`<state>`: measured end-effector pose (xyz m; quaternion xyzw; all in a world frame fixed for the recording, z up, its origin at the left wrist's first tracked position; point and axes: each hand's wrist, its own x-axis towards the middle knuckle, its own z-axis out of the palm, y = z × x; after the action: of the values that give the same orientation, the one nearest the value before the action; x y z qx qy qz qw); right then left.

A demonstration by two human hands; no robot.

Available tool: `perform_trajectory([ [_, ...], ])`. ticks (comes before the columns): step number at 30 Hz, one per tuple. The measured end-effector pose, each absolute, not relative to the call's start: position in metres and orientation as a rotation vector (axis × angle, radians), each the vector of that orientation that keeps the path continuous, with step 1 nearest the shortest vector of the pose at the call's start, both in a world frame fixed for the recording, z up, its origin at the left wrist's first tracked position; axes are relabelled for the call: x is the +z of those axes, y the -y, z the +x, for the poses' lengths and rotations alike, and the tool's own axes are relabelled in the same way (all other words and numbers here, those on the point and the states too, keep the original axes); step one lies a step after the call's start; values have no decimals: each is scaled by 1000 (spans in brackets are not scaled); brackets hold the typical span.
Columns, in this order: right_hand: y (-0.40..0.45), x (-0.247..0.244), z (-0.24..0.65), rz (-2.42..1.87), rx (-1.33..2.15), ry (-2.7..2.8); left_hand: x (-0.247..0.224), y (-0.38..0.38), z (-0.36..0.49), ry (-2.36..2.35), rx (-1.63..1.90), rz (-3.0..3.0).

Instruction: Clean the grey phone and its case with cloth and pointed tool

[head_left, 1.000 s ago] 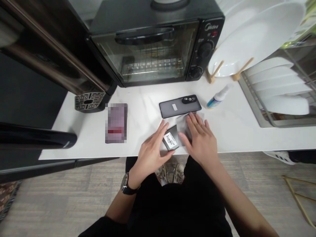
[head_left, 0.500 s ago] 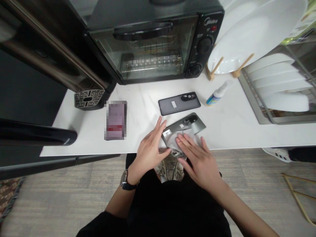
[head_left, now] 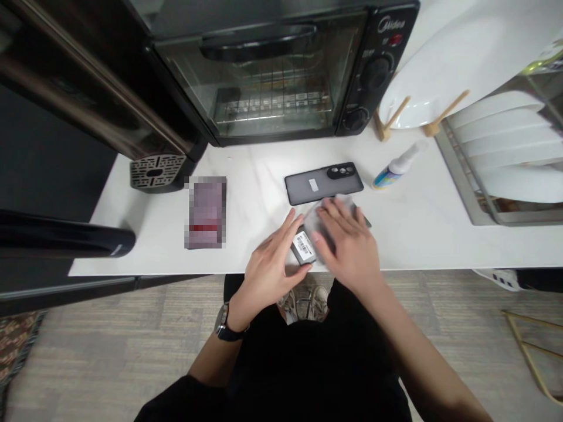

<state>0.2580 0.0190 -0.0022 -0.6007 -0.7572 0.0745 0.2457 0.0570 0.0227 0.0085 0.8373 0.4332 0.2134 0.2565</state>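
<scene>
A grey phone lies back up near the counter's front edge, with a white barcode label at its left end. My left hand braces that end, thumb on the near edge and fingers along the far side. Under my right hand is a light grey cloth, pressed onto the phone's back with the fingers fairly flat. Cloth and hand cover most of the phone, including its camera area. Just behind it rests a dark translucent phone case with camera cutouts and a small white sticker.
A small spray bottle stands right of the case. A black toaster oven is at the back, a drinks dispenser at the left. A blurred-out purple item lies left. White plates fill a rack at the right.
My right hand has slid the cloth away from me, up across the phone's back. The camera area is now covered, and more of the labelled end shows.
</scene>
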Motion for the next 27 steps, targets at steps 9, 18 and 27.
perform_trajectory([
  [9, 43, 2, 230, -1441, 417, 2247, 5, -21, 55, -1201, 573, 2244],
  [18, 17, -4, 313, -1774, 195, 1977, 9, -23, 57, -1209, 566, 2278],
  [27, -8, -1, 243, -1541, 245, 2178, 8, -24, 55, -1173, 571, 2298],
])
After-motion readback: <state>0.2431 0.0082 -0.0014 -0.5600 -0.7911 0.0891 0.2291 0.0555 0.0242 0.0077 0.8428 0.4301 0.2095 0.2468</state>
